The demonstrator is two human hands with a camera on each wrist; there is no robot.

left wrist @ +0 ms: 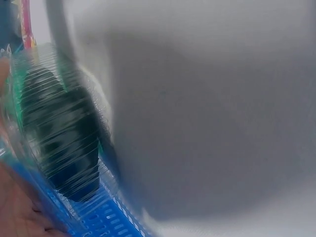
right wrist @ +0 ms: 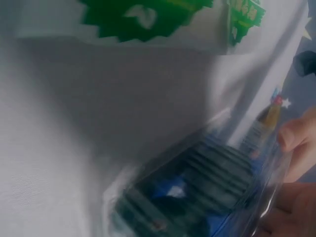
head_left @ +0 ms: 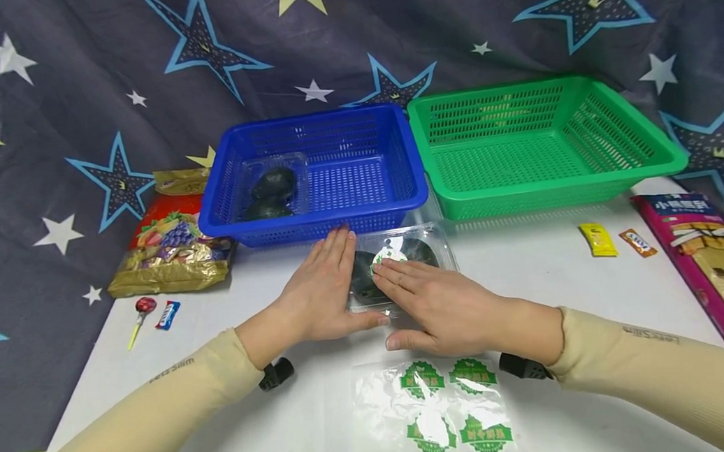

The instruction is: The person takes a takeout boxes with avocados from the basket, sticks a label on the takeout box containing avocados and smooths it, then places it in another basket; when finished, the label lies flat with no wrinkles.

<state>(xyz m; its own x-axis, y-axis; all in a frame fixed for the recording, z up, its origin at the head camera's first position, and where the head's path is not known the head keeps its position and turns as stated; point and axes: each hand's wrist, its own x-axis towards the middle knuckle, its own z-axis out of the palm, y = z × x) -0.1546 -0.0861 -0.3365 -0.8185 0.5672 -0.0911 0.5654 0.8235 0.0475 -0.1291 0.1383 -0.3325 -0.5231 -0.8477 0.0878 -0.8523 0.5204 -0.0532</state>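
A clear plastic clamshell box (head_left: 442, 248) with dark green, avocado-like fruits (head_left: 419, 251) lies in front of the blue basket. On its lid is a round white and green sticker (head_left: 389, 256). My left hand (head_left: 318, 285) rests along the box's left side, fingers straight and pointing at the basket. My right hand (head_left: 449, 304) lies over the lid with straight fingers, its fingertips on the sticker. Ribbed box walls (left wrist: 59, 133) show in the left wrist view. Nearer to me lies a sheet of green stickers (head_left: 381, 414).
The blue basket (head_left: 311, 226) holds another clear box of dark fruits (head_left: 274, 184). To its right stands a green basket (head_left: 549, 195). A red and gold bag (head_left: 171, 246), a lollipop (head_left: 145, 305) and a small blue candy (head_left: 168, 314) lie left; yellow candy (head_left: 598, 239) and a magenta packet (head_left: 705, 258) lie right.
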